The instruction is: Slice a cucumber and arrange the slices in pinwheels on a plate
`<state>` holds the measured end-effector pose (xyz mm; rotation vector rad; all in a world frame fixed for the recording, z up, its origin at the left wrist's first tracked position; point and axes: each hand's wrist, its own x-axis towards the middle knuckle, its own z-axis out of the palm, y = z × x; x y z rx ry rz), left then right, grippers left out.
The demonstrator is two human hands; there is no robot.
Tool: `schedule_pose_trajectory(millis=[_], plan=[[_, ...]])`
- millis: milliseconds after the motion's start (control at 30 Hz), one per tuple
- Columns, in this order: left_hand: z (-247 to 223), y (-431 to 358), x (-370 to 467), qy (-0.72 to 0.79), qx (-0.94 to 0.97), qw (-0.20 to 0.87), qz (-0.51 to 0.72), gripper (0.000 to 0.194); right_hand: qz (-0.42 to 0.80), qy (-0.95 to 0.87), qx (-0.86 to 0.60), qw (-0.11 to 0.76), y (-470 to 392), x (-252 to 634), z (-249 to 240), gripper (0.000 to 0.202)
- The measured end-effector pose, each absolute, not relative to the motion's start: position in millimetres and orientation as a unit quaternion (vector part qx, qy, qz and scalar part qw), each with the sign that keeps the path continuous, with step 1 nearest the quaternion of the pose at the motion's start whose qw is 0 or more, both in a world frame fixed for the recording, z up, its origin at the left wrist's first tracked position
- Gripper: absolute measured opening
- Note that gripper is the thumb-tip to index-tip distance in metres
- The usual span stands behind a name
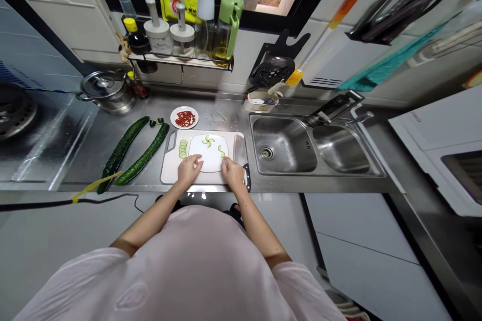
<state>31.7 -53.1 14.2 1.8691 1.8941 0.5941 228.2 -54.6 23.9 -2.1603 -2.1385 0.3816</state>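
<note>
A white square plate [199,158] rests on a pale cutting board [171,168]. Thin green-edged cucumber slices form a pinwheel [208,141] near the plate's far side, and a few more slices [222,151] curve along its right side. My left hand [189,169] is over the plate's near left corner, fingers curled and thumb close to them; anything between them is too small to make out. At the near right edge is my right hand [232,172], fingers closed beside the curved slices, their grip hidden. Overlapping cucumber rounds [183,149] lie left of the plate.
A knife [238,148] lies along the board's right side, its dark handle [247,177] near my right hand. Two whole cucumbers [124,148] lie left. Behind the board sits a dish of red pieces [185,118]. A double sink [284,145] is on the right.
</note>
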Motion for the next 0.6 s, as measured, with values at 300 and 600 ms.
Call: schedule_pose_trajectory(millis=[300,600], plan=[[6.0,-51.0,-16.3,0.758,0.605,0.144,0.198,0.032,0.12,-0.692,-0.707,0.084,-61.6,237.5,17.8,0.035],[5.2,-47.2,-25.3,0.804,0.56,0.101,0.173,0.037,0.116,-0.684,-0.706,0.14,-68.1,243.5,20.4,0.033]])
